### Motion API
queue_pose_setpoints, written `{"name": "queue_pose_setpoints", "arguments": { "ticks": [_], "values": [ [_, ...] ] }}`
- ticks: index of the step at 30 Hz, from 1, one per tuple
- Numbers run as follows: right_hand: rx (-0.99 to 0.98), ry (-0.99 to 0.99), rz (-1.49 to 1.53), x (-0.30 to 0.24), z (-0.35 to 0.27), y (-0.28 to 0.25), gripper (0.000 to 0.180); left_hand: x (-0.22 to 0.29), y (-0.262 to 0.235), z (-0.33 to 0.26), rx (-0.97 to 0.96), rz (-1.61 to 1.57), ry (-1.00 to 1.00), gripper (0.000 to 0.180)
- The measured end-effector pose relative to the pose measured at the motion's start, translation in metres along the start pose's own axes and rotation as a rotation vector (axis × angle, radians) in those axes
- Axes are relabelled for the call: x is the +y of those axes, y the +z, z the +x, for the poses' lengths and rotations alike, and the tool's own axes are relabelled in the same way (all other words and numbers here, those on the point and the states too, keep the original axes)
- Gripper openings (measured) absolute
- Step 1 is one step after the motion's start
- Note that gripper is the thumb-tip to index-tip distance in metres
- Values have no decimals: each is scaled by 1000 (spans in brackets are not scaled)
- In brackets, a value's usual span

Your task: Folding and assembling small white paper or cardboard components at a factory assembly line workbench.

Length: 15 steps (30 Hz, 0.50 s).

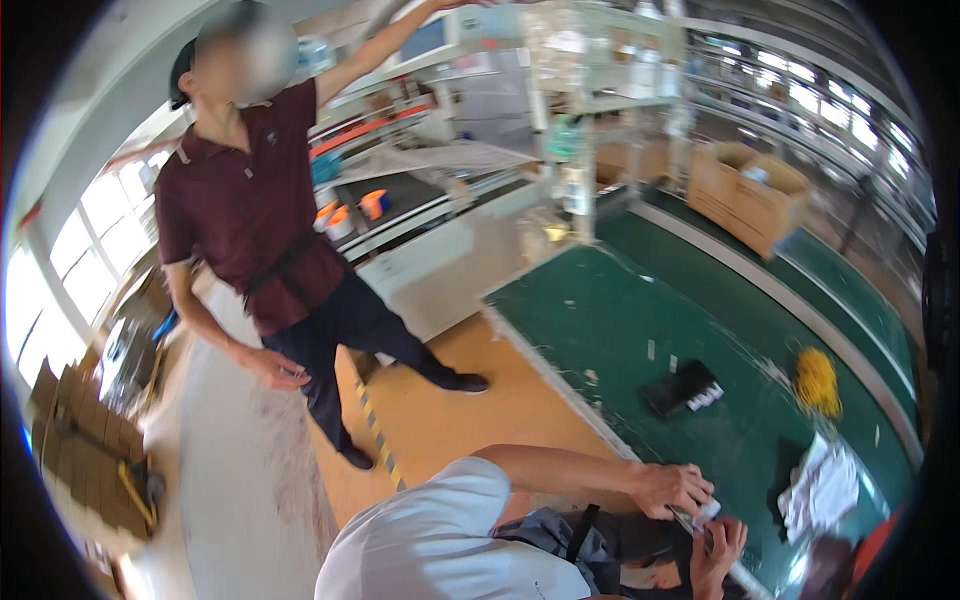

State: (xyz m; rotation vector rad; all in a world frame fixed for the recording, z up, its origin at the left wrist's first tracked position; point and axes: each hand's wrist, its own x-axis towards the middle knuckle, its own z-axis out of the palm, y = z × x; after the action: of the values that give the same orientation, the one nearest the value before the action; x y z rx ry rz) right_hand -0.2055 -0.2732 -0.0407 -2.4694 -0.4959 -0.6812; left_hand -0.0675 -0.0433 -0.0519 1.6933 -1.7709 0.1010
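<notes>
At the lower right, over the edge of a green-topped bench (600, 320), my two hands are close together. My left hand (672, 490) reaches in from a white sleeve, its fingers closed at a small whitish piece (708, 510). Below it, my right hand (718, 557) is closed too, around something partly hidden. A thin silvery, metal-looking thing (684, 520) shows between the hands; its kind is too blurred to tell. On the bench beyond lies a black flat object (680, 390) with small white pieces along one end.
A yellow cord bundle (818, 383) and crumpled white cloth (820, 490) lie on the bench. An open cardboard box (745, 195) stands at the far right. A person in a maroon shirt (255, 190) stands left, one arm raised. Stacked cardboard (85, 450) fills the left side.
</notes>
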Motion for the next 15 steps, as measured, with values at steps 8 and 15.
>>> {"name": "queue_pose_setpoints", "arguments": {
  "ticks": [8, 15],
  "values": [
    [35, 71, -39, 0, -8, -4, 25, -6, 13, 1, -78, 9, -34, 57],
    [15, 100, -21, -6, -6, -4, 23, -1, 10, -1, -86, 12, -73, 56]
  ]
}}
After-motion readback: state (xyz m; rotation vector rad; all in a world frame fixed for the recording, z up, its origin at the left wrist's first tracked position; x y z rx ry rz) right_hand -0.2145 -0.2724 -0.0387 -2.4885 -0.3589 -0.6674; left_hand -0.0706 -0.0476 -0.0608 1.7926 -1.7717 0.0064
